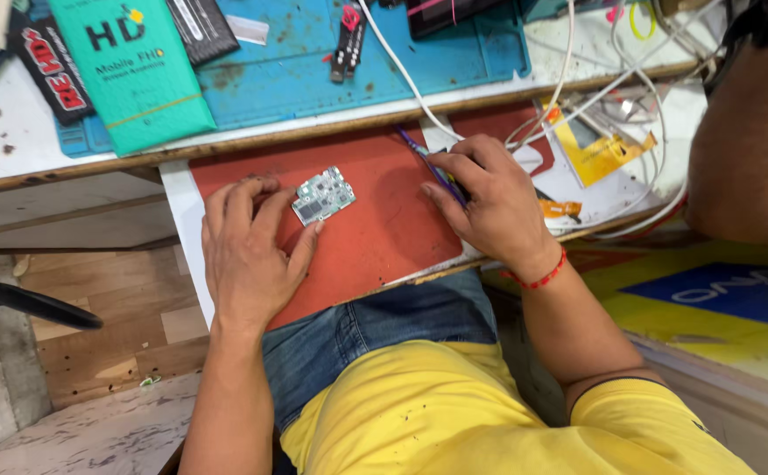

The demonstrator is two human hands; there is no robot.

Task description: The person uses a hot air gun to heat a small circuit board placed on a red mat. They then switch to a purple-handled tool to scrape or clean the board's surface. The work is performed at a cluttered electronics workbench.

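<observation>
On the red mat (375,237) of the pull-out shelf, toward its near-left corner, lies a small green circuit board (323,195), flat, chips facing up. Left hand (248,251) rests palm-down just beside it: fingers curled in, fingertips touching the board's left edge, thumb reaching up to the board's near corner. Loose steadying hold, not a pinch; board stays on the mat.

Right hand (488,211) sits at the mat's right edge, knuckles up, fingers pressed together around thin purple-handled tweezers (425,163). Tool runs out from under the index finger and slants toward the far edge of the mat. Tips are well apart from the board. A red bead bracelet (538,280) circles the right wrist.

Beyond the shelf, along the wooden front edge of the workbench, a blue work mat (314,79) with stains. At its left end a teal packet (133,75) and black flat packets beside it. A small black-and-red tool (347,44) lies near the mat's middle. White cables (402,75) cross from the bench's far side down toward the right hand and coil off to the right corner. A yellow card (595,149) and an orange flex strip (560,208) lie past the mat's right edge, near the right hand.

Near edge: blue jeans and yellow shirt of the person seated.
</observation>
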